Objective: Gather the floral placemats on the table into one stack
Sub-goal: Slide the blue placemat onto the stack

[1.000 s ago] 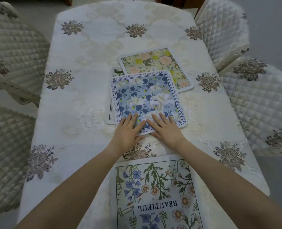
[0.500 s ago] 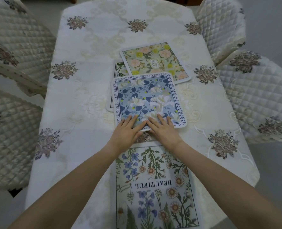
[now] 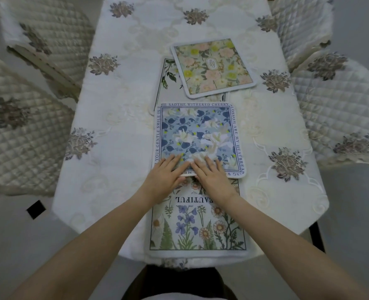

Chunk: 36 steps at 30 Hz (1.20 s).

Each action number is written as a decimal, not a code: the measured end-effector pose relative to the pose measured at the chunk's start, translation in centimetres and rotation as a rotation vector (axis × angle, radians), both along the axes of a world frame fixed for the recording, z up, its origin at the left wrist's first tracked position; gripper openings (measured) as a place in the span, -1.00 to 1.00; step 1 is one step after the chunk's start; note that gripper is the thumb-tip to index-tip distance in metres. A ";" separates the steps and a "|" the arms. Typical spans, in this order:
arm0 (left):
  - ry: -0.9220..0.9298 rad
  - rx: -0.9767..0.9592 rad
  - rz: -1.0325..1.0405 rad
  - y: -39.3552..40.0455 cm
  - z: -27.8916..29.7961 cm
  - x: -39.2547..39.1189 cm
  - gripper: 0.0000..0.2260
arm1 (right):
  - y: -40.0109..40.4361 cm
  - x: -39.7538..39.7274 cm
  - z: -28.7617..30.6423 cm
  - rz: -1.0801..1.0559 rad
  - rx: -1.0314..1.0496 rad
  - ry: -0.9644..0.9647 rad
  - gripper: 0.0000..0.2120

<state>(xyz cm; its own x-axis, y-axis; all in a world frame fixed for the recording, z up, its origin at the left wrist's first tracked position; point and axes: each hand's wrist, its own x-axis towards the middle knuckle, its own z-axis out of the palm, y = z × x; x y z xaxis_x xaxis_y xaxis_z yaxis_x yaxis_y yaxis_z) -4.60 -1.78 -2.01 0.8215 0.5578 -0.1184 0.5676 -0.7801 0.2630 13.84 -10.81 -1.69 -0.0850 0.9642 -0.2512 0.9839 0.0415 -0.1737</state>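
A blue floral placemat (image 3: 197, 135) with a lettered border lies in the middle of the table. Its near edge overlaps the far end of a wildflower placemat (image 3: 196, 226) printed "BEAUTIFUL", which lies at the table's near edge. My left hand (image 3: 165, 178) and my right hand (image 3: 212, 177) rest side by side on the blue mat's near edge, fingers flat on top and thumbs at its rim. Farther back, a pink-and-yellow flower placemat (image 3: 211, 66) lies tilted on a white leaf-print placemat (image 3: 166, 79), which is mostly hidden.
A cream embroidered cloth covers the table (image 3: 118, 105). Quilted chairs stand close on the left (image 3: 25, 131), back left (image 3: 49, 29), right (image 3: 339, 109) and back right (image 3: 300, 24). Grey floor shows around the table's corners.
Both hands have slid the blue placemat toward me, off the white leaf-print mat and onto the far end of the wildflower mat. The view has tilted down.
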 end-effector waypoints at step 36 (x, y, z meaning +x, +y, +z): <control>0.164 -0.043 -0.013 -12.6 -0.2 -4.8 -0.52 | -13.4 -2.9 1.6 0.000 -0.143 -0.064 -0.31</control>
